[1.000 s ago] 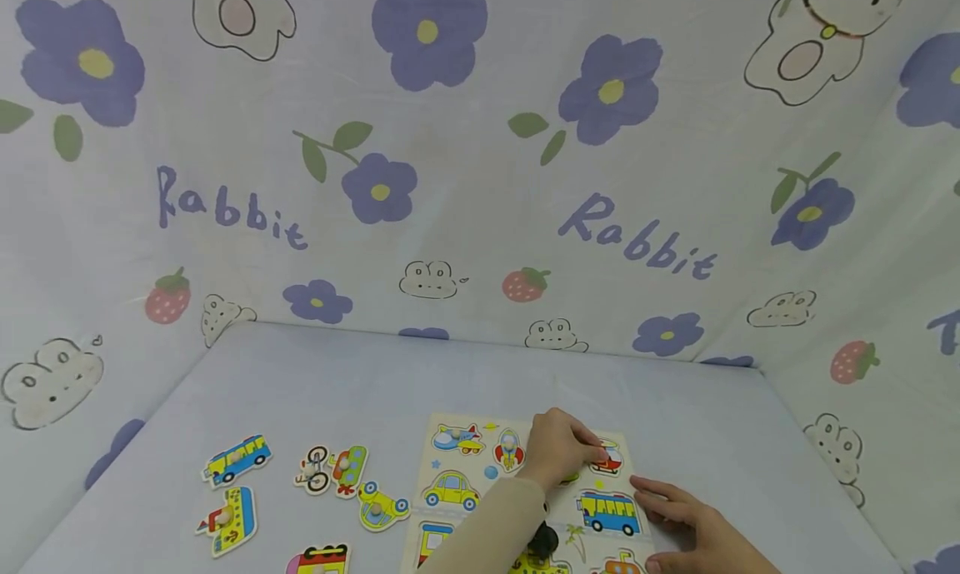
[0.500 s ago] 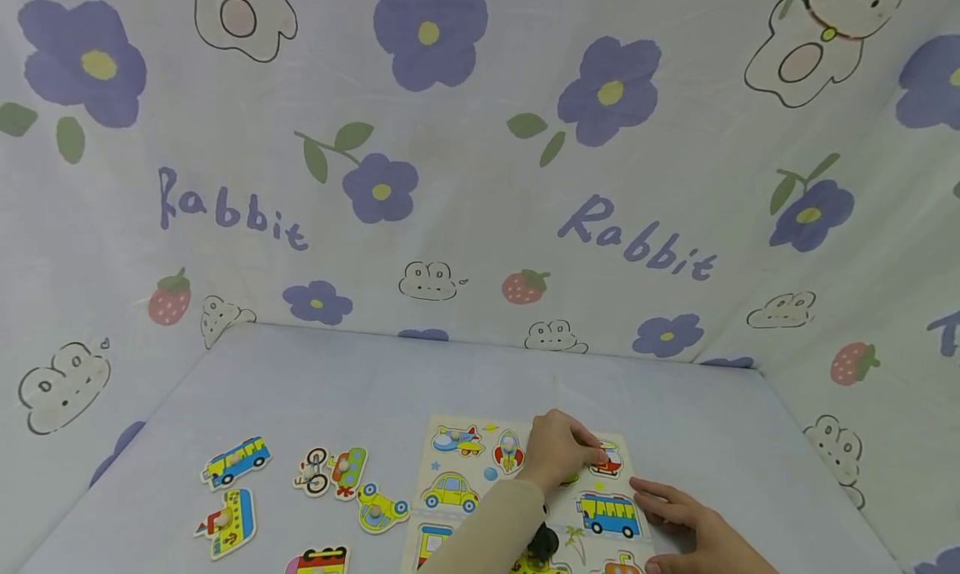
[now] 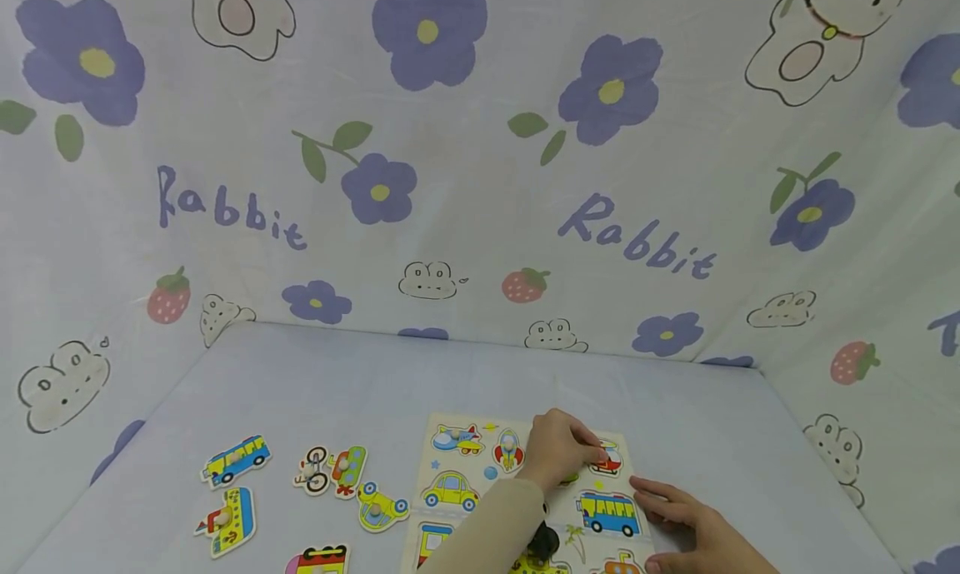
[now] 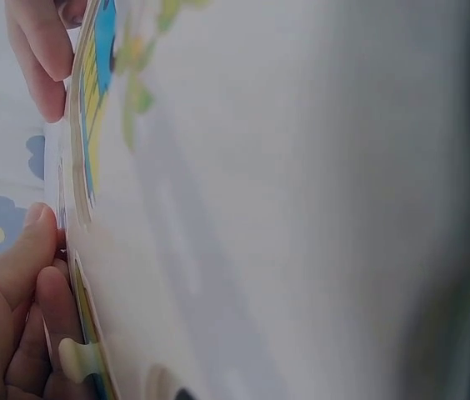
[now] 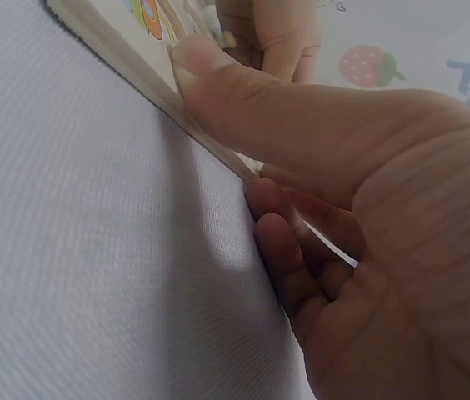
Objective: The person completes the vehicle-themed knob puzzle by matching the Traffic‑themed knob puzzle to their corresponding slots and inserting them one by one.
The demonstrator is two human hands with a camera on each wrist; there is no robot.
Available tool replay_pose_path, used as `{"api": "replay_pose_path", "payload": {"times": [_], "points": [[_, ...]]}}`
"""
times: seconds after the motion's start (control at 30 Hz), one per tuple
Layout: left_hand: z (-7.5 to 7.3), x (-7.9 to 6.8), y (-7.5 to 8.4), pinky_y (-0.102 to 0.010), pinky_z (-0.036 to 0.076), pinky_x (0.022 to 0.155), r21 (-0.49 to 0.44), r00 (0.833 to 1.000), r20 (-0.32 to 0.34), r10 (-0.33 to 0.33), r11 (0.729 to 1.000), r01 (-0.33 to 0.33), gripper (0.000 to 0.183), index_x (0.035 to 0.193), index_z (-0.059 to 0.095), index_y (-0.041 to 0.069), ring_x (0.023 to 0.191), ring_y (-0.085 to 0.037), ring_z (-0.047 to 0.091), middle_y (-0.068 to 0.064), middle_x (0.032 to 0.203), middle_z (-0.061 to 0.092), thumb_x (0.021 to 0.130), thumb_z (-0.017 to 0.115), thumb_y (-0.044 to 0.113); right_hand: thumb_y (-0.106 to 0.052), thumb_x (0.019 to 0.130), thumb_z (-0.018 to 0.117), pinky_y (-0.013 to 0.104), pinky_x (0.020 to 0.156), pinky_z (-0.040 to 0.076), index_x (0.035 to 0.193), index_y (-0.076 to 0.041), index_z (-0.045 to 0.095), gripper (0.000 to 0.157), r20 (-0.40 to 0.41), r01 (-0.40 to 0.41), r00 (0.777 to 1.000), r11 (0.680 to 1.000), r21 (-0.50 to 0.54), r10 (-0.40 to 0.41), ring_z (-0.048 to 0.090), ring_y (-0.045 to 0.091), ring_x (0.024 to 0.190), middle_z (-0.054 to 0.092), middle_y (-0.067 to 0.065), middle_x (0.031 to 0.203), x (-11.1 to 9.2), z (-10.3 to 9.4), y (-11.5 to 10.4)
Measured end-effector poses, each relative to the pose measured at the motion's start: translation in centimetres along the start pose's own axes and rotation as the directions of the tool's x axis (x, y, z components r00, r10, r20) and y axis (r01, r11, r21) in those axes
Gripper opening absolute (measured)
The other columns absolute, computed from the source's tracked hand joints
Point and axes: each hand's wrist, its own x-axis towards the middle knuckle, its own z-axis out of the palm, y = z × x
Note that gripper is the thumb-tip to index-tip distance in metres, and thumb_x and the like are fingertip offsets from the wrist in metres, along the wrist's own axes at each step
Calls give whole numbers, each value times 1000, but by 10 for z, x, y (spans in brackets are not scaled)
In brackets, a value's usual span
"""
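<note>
Flowered cloth (image 3: 480,166) fills the upper frame, and below it stretches the pale desk (image 3: 360,391). Bottom centre, running right: the puzzle board (image 3: 491,452), flat on the desk, some slots filled, some bare! At lower right comes the right hand (image 3: 686,524), grip pinching the board's edge, thumb on top. The left hand (image 3: 564,445) reaches over the board's upper right, grip pinching the helicopter (image 3: 607,464) at its slot; whether it's fully seated, I can't tell. Bare: the bus recess (image 3: 609,514) and the car recess (image 3: 452,491). Lower left, 6 loose pieces: boat (image 3: 231,522), blue bus (image 3: 238,459), yellow car (image 3: 381,507), cut-off train (image 3: 321,559), green-and-red piece (image 3: 347,470), bicycle (image 3: 315,471). Seated up top, knobs showing: plane (image 3: 459,440), rocket (image 3: 508,451).
</note>
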Motion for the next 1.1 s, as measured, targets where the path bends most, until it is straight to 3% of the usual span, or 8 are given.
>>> {"api": "replay_pose_path", "payload": {"times": [0.27, 0.47, 0.63, 0.77, 0.87, 0.97, 1.1], "points": [[0, -1, -4, -23, 50, 69, 2, 1000, -3, -8, 1000, 8, 17, 65, 74, 23, 63, 0, 56, 20, 59, 59, 73, 89, 22, -37, 78, 83, 11, 91, 37, 142, -10, 53, 76, 1, -17, 1000, 1000, 9, 17, 35, -11, 125, 34, 7, 155, 2, 2, -2], [-3, -4, -2, -24, 50, 69, 17, 1000, -10, -5, 1000, 5, 16, 66, 75, 21, 63, 0, 55, 18, 60, 60, 74, 88, 20, -38, 78, 82, 12, 94, 36, 142, -9, 53, 76, 3, 32, 999, 999, -26, -32, 34, -8, 128, 35, 8, 154, 3, 3, -1], [-8, -5, 9, -23, 47, 69, 145, 999, 38, 2, 989, -8, 21, 75, 70, 14, 69, -4, 53, 13, 71, 58, 76, 87, 25, -44, 75, 83, 15, 97, 37, 142, -15, 55, 78, -6, 1, 1000, 998, -58, -2, 33, 24, 139, 36, 4, 154, 7, 4, -2], [-18, -11, 25, -25, 46, 78, 168, 993, 92, 73, 982, -88, 33, 98, 67, 7, 85, -9, 51, 3, 91, 57, 85, 79, 35, -47, 72, 84, 32, 100, 43, 141, -15, 55, 82, -9, -79, 997, 995, -56, 78, 30, 39, 140, 35, 3, 155, 8, 4, -4], [-40, -23, 36, -26, 47, 79, 79, 984, 87, 157, 983, -164, 33, 110, 66, 6, 90, -11, 54, -2, 104, 59, 93, 69, 34, -47, 71, 85, 44, 99, 43, 141, -15, 55, 83, -17, -106, 994, 994, -34, 106, 28, 43, 140, 34, 3, 155, 8, 4, -6], [-75, -38, 38, -25, 48, 76, 30, 974, 41, 225, 974, -226, 29, 111, 66, 7, 88, -13, 57, -3, 106, 60, 97, 63, 31, -46, 69, 86, 47, 99, 43, 141, -18, 56, 84, -22, -130, 991, 992, -1, 130, 26, 43, 140, 34, 1, 155, 7, 4, -8], [-129, -64, 24, -27, 51, 73, 9, 967, -107, 232, 973, -233, 19, 106, 67, 8, 85, -14, 61, 0, 99, 64, 97, 63, 24, -45, 69, 86, 41, 99, 45, 141, -17, 55, 84, -19, -122, 992, 993, -6, 122, 27, 43, 139, 34, 1, 155, 6, 4, -7]]}}
